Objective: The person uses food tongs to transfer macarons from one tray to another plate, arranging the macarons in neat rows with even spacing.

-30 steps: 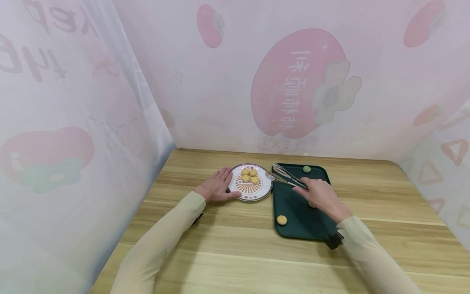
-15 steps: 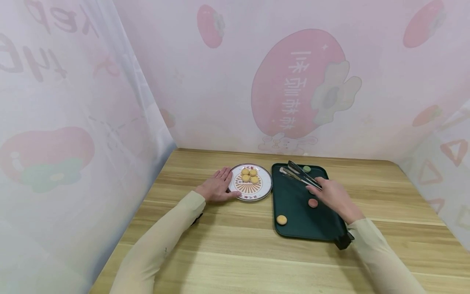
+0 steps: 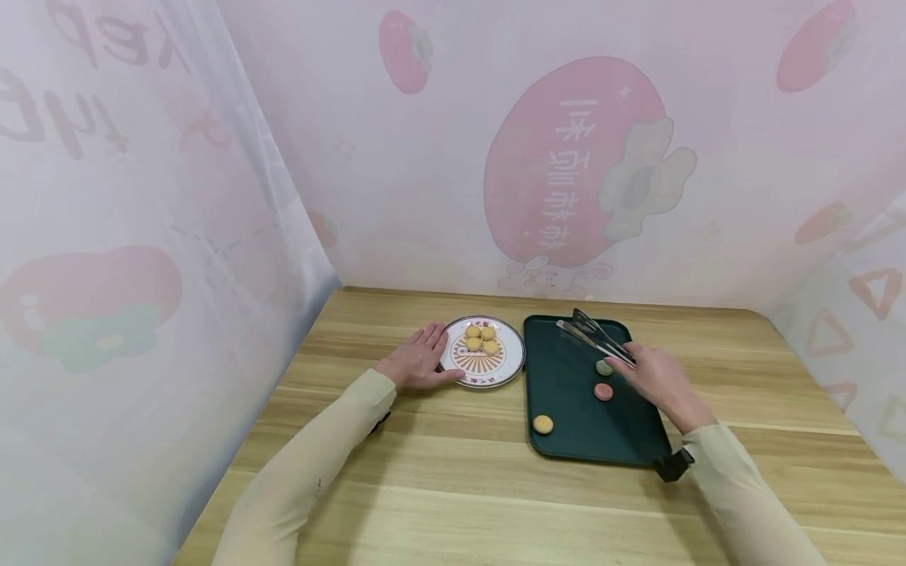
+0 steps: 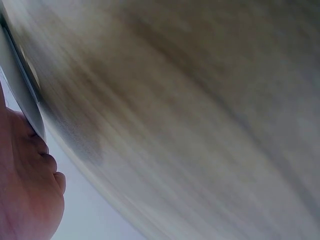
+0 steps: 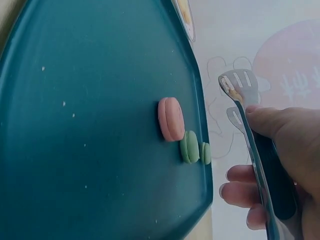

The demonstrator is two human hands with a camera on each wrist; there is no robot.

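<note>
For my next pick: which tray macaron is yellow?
The yellow macaron, near left on the tray; the pink macaron and green macarons lie farther back.

A pale pink backdrop (image 3: 425, 196) printed with strawberry motifs (image 3: 541, 165) rises behind a wood-grain table (image 3: 481, 503) in soft light, flanked by a whitish lettered curtain (image 3: 141, 204) at left and a triangle-patterned panel (image 3: 867, 338) at right.

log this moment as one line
left hand: touches plate rim; right hand: holds tongs over tray; plate: four yellow macarons; tray: yellow, pink, two green
</note>
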